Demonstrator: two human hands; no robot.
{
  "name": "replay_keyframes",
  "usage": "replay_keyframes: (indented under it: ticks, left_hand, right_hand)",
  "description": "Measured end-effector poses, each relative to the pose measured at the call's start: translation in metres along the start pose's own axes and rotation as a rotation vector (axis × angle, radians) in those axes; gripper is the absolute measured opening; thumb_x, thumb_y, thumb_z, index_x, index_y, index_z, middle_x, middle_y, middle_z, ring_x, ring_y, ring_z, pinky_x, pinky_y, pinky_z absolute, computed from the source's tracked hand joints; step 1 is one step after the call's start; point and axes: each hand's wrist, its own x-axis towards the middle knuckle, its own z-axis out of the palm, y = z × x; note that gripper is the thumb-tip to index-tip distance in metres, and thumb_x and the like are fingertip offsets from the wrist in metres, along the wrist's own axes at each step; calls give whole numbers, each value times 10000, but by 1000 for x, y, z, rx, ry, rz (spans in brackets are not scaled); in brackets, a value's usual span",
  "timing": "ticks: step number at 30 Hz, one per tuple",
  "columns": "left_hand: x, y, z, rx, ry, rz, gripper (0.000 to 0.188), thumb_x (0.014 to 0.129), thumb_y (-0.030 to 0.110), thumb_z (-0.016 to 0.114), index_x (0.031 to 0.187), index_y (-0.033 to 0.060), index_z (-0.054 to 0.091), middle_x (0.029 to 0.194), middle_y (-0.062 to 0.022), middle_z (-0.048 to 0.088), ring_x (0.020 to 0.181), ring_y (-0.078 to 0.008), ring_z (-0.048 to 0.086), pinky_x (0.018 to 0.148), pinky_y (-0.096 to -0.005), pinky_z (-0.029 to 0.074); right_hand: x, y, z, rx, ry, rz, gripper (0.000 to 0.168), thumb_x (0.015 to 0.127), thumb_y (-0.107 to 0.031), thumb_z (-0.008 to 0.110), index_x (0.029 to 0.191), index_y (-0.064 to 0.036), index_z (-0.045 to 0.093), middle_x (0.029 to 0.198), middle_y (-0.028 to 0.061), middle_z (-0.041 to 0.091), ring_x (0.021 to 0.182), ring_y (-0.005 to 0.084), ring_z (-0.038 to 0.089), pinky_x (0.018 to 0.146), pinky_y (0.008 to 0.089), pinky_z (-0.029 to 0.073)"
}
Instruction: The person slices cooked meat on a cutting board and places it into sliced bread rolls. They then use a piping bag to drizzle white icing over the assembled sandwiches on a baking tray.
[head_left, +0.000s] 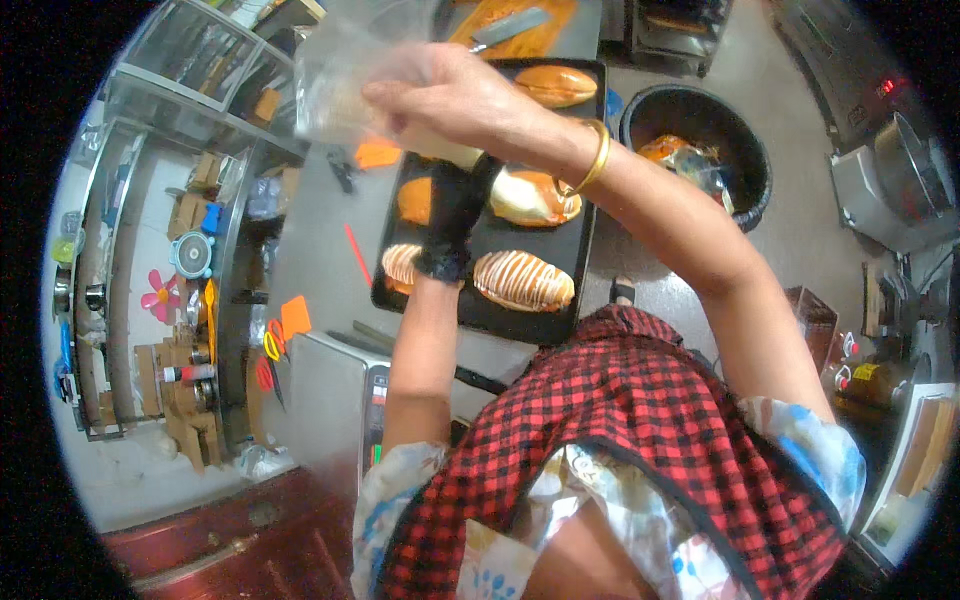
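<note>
My right hand (442, 94), bare with a gold bangle at the wrist, grips a clear plastic piping bag (337, 90), blurred by motion. My left hand (461, 202) wears a black glove and is raised over a dark baking tray (525, 328); its fingers are partly hidden behind the bag and my right hand. A bun with white cream lines (525, 281) lies at the tray's near right, and a similar striped bun (401, 262) at the near left. Behind them sits a bun with a cream patch (534, 199). A filled, uncoated bun (555, 85) is at the far right.
Beyond the tray, a broad blade (510, 28) rests on an orange board (555, 34). A black bin (645, 101) with waste stands to the right. On the left are a metal-cased appliance (326, 405), scissors (271, 345), a red straw (358, 253) and orange pieces (295, 314).
</note>
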Motion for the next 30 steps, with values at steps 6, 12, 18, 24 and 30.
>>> replay_keyframes:
  ticks: [6, 12, 18, 24, 30]
  left_hand:
    - [17, -27, 41, -45, 3, 66, 259, 842, 148, 492, 1044, -12, 490, 973, -135, 557, 844, -237, 536, 712, -339, 433]
    - [8, -22, 19, 382, 76, 354, 261, 853, 166, 472, 1057, 4, 485, 984, -109, 551, 839, -216, 530, 700, -333, 433]
    - [33, -62, 20, -291, 178, -69, 247, 888, 273, 454, 937, 46, 539, 799, -20, 537, 671, -119, 489, 645, -250, 398]
    - [28, -40, 62, -397, 256, -274, 338, 915, 349, 382, 731, 77, 463, 582, -38, 472, 543, -128, 459, 568, -262, 403]
    - [36, -58, 73, -371, 150, -135, 330, 931, 303, 350, 714, 76, 452, 533, -38, 454, 468, -129, 440, 500, -258, 399]
  right_hand:
    - [-26, -22, -16, -95, 26, -126, 286, 854, -250, 431, 804, 3, 552, 673, 162, 570, 649, 223, 554, 600, 382, 429]
    - [-37, -29, -70, -54, 14, -215, 402, 847, -244, 530, 1159, -21, 410, 1058, 103, 506, 979, 165, 477, 837, 297, 403]
    - [-131, 49, -136, 241, 621, 256, 521, 803, -220, 578, 1221, 8, 367, 1001, 97, 530, 870, 149, 514, 767, 261, 428]
    - [-265, 218, -79, -244, 162, 953, 593, 813, -385, 507, 1156, 91, 420, 1074, 249, 532, 1012, 300, 519, 856, 360, 412]
    - [-247, 203, -57, -383, 34, 941, 441, 831, -348, 433, 1054, 31, 467, 979, 266, 547, 925, 389, 527, 824, 426, 412]
